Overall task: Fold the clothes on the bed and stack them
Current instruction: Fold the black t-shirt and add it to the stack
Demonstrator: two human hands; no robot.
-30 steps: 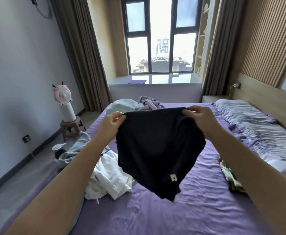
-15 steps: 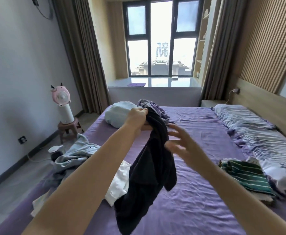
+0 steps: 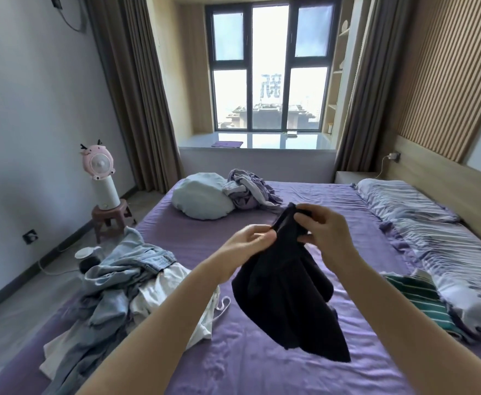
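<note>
You've got the soft black cotton garment (image 3: 287, 297) bunched up above the purple-sheeted bed (image 3: 262, 372), left hand (image 3: 248, 243) and right hand (image 3: 323, 232) fingers pinching its top edge. It looks light and floppy, so I'd grab the corners.

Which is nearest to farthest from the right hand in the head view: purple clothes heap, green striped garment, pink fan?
From the right hand, gripping the black garment:
1. Purple clothes heap, just beyond it, mid-bed.
2. Green striped garment, to its right by the bedding.
3. Pink fan, far left, off the bed on a stool.
</note>
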